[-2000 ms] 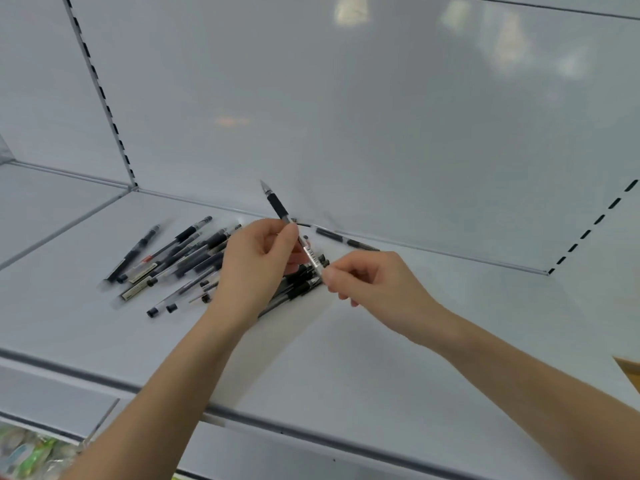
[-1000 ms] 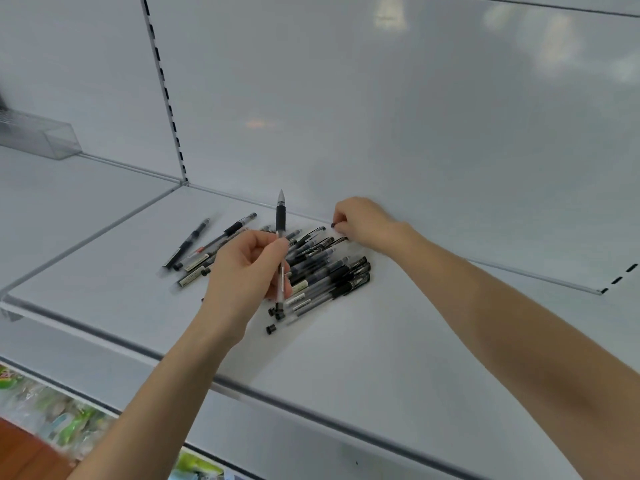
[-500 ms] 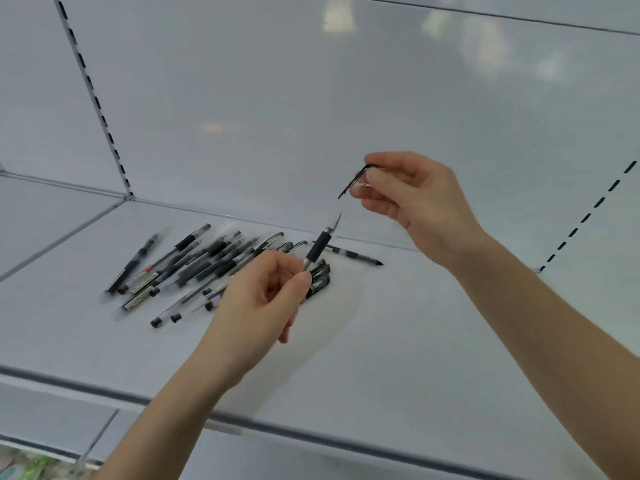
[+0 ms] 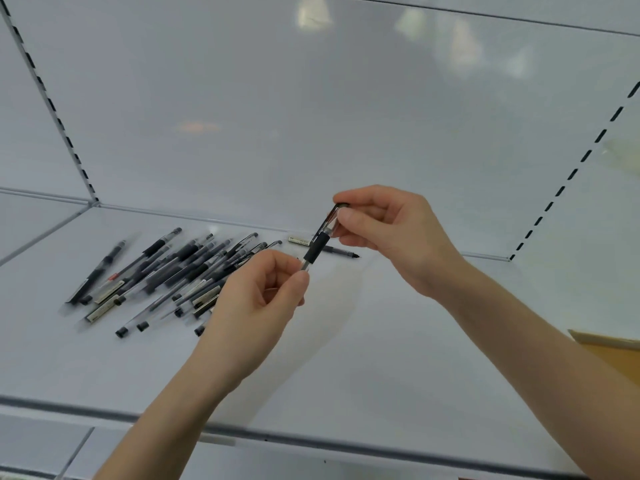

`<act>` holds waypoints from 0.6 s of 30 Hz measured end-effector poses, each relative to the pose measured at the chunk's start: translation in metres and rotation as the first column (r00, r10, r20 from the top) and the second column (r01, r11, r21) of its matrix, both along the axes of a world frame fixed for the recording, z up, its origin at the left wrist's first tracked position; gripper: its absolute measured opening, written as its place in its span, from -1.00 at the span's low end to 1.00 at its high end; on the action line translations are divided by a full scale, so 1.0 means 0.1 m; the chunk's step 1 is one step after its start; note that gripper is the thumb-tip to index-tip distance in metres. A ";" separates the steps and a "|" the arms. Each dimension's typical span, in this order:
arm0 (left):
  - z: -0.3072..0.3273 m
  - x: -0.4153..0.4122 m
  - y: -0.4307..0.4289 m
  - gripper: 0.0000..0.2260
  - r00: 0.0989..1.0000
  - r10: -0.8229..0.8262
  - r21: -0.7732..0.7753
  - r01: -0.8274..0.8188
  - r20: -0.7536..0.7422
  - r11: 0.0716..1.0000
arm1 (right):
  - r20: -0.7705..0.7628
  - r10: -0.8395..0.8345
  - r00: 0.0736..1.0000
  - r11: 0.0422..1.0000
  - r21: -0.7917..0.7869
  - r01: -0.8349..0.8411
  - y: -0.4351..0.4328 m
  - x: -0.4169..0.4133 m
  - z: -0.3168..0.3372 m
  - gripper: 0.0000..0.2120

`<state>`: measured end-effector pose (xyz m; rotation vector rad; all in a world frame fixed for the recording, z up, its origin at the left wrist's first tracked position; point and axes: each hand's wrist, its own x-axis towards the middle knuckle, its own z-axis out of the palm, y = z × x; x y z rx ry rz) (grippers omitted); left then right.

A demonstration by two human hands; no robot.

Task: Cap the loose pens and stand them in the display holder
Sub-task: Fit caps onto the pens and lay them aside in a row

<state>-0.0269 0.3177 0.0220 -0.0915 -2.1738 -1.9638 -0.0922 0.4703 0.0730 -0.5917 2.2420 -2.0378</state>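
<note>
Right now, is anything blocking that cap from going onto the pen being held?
Nothing visible does. The right hand pinches the clear cap, which already sits over the tip of the pen that the left hand holds by its barrel. The display holder is not in view, so that path cannot be judged.

Pens point(image 4: 180, 268) lie piled on shelf point(image 4: 381, 358), left of centre. Lone pen point(image 4: 341, 251) lies to their right, near back wall point(image 4: 311, 133). Above shelf, held pen point(image 4: 317, 249) spans left hand point(image 4: 256, 306), lower, and right hand point(image 4: 391, 233), at cap point(image 4: 330, 220).

Head view, close, down onto shelf point(image 4: 415, 358)
</note>
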 end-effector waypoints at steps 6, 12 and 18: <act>-0.05 -0.02 0.04 -0.89 0.996 0.071 -0.061 -0.074 -0.054 0.995 | -0.089 -0.060 0.994 0.998 -0.011 0.059 -0.04 0.03 -0.08 -0.86; -0.09 -0.05 0.09 -0.85 0.991 0.116 -0.088 -0.122 -0.069 0.989 | -0.095 -0.085 0.992 0.996 -0.038 0.082 -0.02 0.03 -0.14 -0.86; -0.10 -0.08 0.10 -0.84 0.990 0.103 -0.138 -0.115 -0.094 0.984 | -0.089 -0.073 0.993 0.997 -0.040 0.069 0.05 0.00 -0.15 -0.86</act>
